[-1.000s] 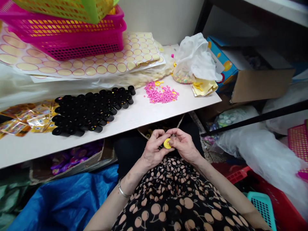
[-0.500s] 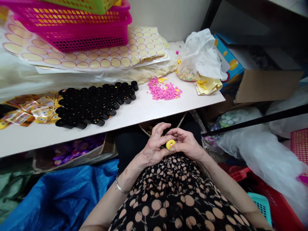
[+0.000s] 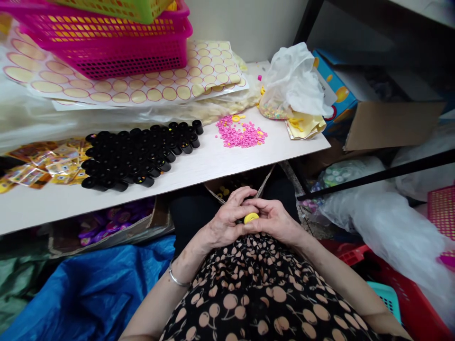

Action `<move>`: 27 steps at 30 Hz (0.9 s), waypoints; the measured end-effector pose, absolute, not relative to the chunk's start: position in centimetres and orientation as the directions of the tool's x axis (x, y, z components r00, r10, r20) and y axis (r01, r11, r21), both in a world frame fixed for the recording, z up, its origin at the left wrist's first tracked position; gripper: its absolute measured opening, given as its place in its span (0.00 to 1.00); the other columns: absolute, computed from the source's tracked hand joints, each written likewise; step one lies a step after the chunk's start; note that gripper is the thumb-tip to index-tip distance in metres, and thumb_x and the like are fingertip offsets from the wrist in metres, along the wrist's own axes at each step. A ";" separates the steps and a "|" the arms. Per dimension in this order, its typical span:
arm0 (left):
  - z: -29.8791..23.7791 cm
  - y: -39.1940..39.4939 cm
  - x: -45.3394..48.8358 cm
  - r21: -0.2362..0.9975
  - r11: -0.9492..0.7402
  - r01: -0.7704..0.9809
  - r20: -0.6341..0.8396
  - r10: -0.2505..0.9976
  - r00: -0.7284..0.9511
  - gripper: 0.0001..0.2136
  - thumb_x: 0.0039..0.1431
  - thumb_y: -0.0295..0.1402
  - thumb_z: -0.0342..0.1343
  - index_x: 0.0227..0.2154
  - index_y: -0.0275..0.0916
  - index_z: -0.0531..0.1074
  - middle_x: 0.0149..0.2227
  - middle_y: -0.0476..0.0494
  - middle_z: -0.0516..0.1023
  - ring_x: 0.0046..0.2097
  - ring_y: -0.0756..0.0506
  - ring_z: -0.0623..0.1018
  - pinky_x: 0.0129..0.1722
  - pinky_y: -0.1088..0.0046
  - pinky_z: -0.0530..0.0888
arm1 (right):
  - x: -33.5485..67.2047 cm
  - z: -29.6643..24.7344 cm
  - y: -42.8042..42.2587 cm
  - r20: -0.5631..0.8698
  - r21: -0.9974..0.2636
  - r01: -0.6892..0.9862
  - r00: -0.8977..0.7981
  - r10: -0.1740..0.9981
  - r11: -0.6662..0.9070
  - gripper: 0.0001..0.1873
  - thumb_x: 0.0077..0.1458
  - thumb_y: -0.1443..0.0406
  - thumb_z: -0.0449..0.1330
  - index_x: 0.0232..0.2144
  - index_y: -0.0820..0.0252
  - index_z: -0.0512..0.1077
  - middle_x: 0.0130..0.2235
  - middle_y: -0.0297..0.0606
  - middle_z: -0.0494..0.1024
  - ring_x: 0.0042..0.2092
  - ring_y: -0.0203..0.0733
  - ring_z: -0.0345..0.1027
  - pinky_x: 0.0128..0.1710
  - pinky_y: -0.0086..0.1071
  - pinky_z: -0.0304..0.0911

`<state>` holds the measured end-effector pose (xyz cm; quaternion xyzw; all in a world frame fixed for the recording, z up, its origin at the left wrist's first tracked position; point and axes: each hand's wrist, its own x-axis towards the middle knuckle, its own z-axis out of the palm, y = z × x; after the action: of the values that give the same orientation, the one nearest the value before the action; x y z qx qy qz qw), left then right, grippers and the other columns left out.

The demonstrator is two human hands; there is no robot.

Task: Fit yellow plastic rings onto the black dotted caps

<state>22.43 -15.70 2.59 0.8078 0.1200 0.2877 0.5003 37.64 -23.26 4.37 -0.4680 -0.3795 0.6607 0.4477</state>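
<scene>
A small round yellow plastic piece (image 3: 251, 218) is pinched between both hands above my lap, below the table's front edge. My left hand (image 3: 227, 219) closes on its left side, with the thumb under it and the fingers bent over. On the other side, the fingers and thumb of my right hand (image 3: 275, 219) grip the same piece. Fingers cover part of its rim. On the table ahead lies a loose pile of tiny pink rings (image 3: 243, 134) with a few yellow bits. Left of it, many black cylindrical caps (image 3: 138, 154) stand packed together.
Orange-yellow packets (image 3: 53, 163) lie at the table's left. Pink baskets (image 3: 131, 52) rest on sheets of round stickers (image 3: 149, 90). A white plastic bag (image 3: 291, 78) and an open box (image 3: 384, 125) are at the right. Under the table, a box holds purple packets (image 3: 106, 225).
The yellow piece has tilted in my fingers, so its hole shows less. Both hands stay together in about the same spot, and the view has shifted slightly.
</scene>
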 end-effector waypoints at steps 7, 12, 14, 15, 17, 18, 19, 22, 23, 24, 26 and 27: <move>2.8 -15.9 22.5 0.864 -0.497 -0.081 0.352 0.480 0.804 0.14 0.55 0.39 0.54 0.39 0.37 0.74 0.54 0.34 0.64 0.57 0.37 0.62 0.58 0.54 0.58 | 37.8 4.6 -23.2 -0.279 -0.916 -0.248 -0.174 0.944 -0.317 0.23 0.41 0.65 0.66 0.43 0.60 0.71 0.32 0.32 0.70 0.31 0.32 0.61 0.29 0.26 0.58; 2.2 -15.9 22.8 0.838 -0.537 -0.098 0.388 0.459 0.800 0.13 0.54 0.38 0.55 0.39 0.36 0.74 0.54 0.34 0.65 0.58 0.37 0.61 0.58 0.52 0.57 | 37.6 3.9 -23.0 -0.287 -0.914 -0.255 -0.142 0.947 -0.315 0.20 0.39 0.64 0.67 0.38 0.62 0.72 0.31 0.33 0.71 0.32 0.34 0.64 0.31 0.28 0.61; 1.3 -15.9 23.1 0.851 -0.519 -0.082 0.377 0.493 0.784 0.13 0.50 0.37 0.59 0.38 0.36 0.74 0.52 0.34 0.67 0.58 0.37 0.61 0.57 0.52 0.59 | 37.4 2.8 -22.7 -0.281 -0.913 -0.291 -0.055 0.958 -0.284 0.17 0.37 0.65 0.68 0.34 0.62 0.73 0.29 0.31 0.71 0.30 0.33 0.64 0.30 0.28 0.60; 0.8 -15.8 23.1 0.866 -0.494 -0.070 0.361 0.522 0.773 0.14 0.48 0.37 0.61 0.37 0.36 0.74 0.51 0.34 0.67 0.57 0.37 0.62 0.57 0.52 0.60 | 37.3 2.2 -22.6 -0.278 -0.912 -0.310 -0.015 0.960 -0.269 0.16 0.36 0.65 0.68 0.33 0.62 0.73 0.28 0.31 0.71 0.30 0.33 0.64 0.30 0.28 0.60; -0.1 -15.6 23.2 0.903 -0.427 -0.051 0.315 0.576 0.754 0.14 0.46 0.36 0.63 0.36 0.37 0.75 0.50 0.35 0.68 0.57 0.38 0.63 0.56 0.53 0.61 | 37.1 1.3 -22.3 -0.277 -0.906 -0.339 0.017 0.961 -0.255 0.16 0.37 0.65 0.67 0.34 0.61 0.73 0.31 0.32 0.73 0.32 0.34 0.65 0.32 0.28 0.61; -0.4 -15.5 23.2 0.918 -0.394 -0.048 0.295 0.595 0.748 0.14 0.45 0.36 0.63 0.36 0.37 0.75 0.50 0.35 0.68 0.57 0.38 0.63 0.56 0.53 0.61 | 37.1 1.0 -22.2 -0.278 -0.902 -0.347 0.009 0.961 -0.257 0.17 0.38 0.65 0.67 0.35 0.61 0.73 0.33 0.33 0.73 0.33 0.34 0.65 0.33 0.29 0.61; -0.6 -15.5 23.1 0.929 -0.367 -0.051 0.280 0.607 0.744 0.14 0.46 0.35 0.63 0.37 0.37 0.75 0.51 0.35 0.67 0.56 0.38 0.64 0.56 0.53 0.61 | 37.1 0.9 -22.2 -0.281 -0.899 -0.348 -0.012 0.960 -0.268 0.19 0.38 0.65 0.67 0.38 0.61 0.73 0.35 0.34 0.74 0.35 0.35 0.65 0.34 0.29 0.61; -0.6 -15.4 23.0 0.945 -0.317 -0.078 0.268 0.620 0.737 0.14 0.46 0.35 0.63 0.38 0.38 0.75 0.53 0.35 0.66 0.57 0.38 0.63 0.56 0.52 0.61 | 37.3 1.3 -22.2 -0.288 -0.888 -0.356 -0.066 0.955 -0.293 0.25 0.38 0.66 0.67 0.43 0.60 0.72 0.38 0.35 0.73 0.36 0.35 0.65 0.35 0.29 0.61; -0.4 -15.5 22.9 0.948 -0.304 -0.089 0.268 0.621 0.736 0.14 0.47 0.35 0.62 0.38 0.38 0.75 0.53 0.35 0.65 0.57 0.38 0.64 0.56 0.52 0.62 | 37.4 1.5 -22.2 -0.286 -0.886 -0.361 -0.073 0.956 -0.292 0.26 0.37 0.67 0.68 0.43 0.60 0.72 0.39 0.35 0.73 0.36 0.35 0.65 0.35 0.28 0.61; -0.3 -15.5 22.9 0.950 -0.295 -0.096 0.268 0.622 0.736 0.14 0.47 0.35 0.62 0.38 0.38 0.75 0.53 0.35 0.65 0.56 0.38 0.64 0.55 0.52 0.62 | 37.4 1.7 -22.3 -0.283 -0.884 -0.364 -0.080 0.956 -0.292 0.26 0.36 0.67 0.68 0.42 0.60 0.72 0.39 0.35 0.73 0.36 0.35 0.65 0.34 0.28 0.60; -0.2 -15.5 22.9 0.951 -0.291 -0.101 0.268 0.621 0.737 0.14 0.47 0.36 0.62 0.38 0.38 0.75 0.53 0.35 0.65 0.57 0.37 0.63 0.55 0.52 0.62 | 37.4 2.1 -22.3 -0.281 -0.885 -0.360 -0.095 0.955 -0.296 0.24 0.36 0.66 0.68 0.41 0.61 0.73 0.38 0.34 0.73 0.35 0.34 0.64 0.33 0.27 0.60; -0.1 -15.5 22.9 0.950 -0.295 -0.100 0.270 0.620 0.737 0.14 0.47 0.36 0.62 0.38 0.38 0.75 0.53 0.35 0.65 0.57 0.37 0.63 0.55 0.52 0.62 | 37.4 2.2 -22.4 -0.283 -0.886 -0.352 -0.102 0.954 -0.301 0.23 0.36 0.66 0.68 0.40 0.61 0.73 0.37 0.34 0.72 0.34 0.34 0.63 0.33 0.27 0.59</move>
<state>22.90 -15.52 -0.15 0.7393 0.1756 0.3173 0.5673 37.41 -22.37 2.19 -0.4563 -0.3296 0.6649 0.4910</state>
